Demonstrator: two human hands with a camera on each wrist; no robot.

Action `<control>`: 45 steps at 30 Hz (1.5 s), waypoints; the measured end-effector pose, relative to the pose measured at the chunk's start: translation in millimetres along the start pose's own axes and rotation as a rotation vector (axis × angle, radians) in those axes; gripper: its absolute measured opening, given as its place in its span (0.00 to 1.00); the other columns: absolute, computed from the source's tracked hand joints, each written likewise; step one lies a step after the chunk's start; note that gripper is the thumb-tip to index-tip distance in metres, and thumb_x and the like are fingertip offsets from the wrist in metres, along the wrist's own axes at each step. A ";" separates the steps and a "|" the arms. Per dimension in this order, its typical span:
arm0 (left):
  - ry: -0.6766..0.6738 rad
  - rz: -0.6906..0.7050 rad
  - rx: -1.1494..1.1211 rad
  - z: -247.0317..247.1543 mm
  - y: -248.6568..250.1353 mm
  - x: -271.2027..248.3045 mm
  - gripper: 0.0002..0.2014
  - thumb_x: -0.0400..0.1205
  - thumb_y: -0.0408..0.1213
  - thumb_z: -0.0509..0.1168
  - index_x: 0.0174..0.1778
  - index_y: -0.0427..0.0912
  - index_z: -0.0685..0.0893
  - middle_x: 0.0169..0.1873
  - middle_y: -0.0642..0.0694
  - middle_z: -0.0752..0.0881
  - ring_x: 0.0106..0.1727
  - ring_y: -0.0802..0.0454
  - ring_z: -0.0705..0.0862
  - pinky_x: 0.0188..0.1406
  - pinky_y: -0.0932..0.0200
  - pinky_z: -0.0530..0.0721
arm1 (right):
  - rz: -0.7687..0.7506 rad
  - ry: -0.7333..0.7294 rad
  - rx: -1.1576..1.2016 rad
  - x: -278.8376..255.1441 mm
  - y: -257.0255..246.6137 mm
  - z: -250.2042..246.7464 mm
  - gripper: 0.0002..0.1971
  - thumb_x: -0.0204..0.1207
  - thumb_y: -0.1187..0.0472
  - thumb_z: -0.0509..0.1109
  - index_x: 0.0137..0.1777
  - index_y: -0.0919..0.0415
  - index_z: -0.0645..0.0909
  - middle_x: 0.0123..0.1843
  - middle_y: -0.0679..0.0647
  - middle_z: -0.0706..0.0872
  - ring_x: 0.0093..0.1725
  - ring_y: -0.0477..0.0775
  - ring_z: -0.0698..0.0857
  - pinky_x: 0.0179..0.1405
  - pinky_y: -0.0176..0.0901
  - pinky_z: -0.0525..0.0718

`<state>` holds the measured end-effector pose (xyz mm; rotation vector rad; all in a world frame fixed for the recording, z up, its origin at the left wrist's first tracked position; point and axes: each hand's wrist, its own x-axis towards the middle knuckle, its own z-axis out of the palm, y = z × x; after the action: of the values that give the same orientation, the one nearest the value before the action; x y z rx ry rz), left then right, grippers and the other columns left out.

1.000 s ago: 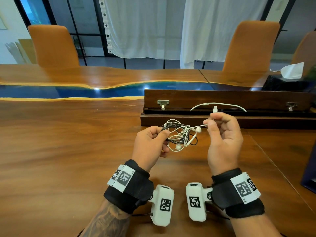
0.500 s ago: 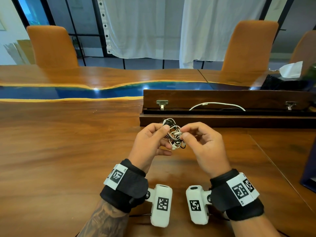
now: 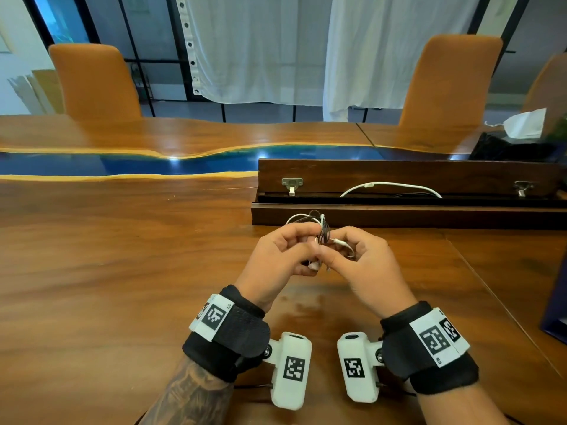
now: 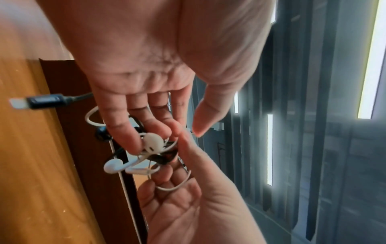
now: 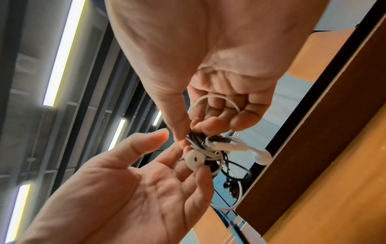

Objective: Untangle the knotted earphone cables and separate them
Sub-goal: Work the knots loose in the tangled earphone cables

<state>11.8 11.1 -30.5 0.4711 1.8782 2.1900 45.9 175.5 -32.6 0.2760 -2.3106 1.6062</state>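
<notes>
Both hands hold the cable knot [image 3: 322,237] above the surface [image 3: 122,271]: left hand [image 3: 276,256] cradles it, right hand [image 3: 365,265] pinches it.

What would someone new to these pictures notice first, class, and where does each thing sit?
First, the two hands meeting above the wooden table: the left hand and right hand both pinch a small tangle of black and white earphone cables. From the wrist views, two white earbuds poke out of the knot. Behind the hands lies a long dark wooden box, open, with a white cable arching inside.
</notes>
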 end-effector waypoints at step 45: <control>0.178 0.366 0.287 5.4 -6.1 -0.7 0.12 0.81 0.23 0.70 0.56 0.41 0.87 0.49 0.49 0.89 0.50 0.54 0.87 0.42 0.56 0.90 | 0.036 0.109 0.249 3.0 3.7 0.9 0.08 0.81 0.70 0.72 0.54 0.57 0.87 0.40 0.48 0.92 0.39 0.46 0.89 0.37 0.36 0.86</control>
<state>14.2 16.8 -35.9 0.7458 2.3823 2.2464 41.8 176.0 -35.1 0.1980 -2.0471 1.8796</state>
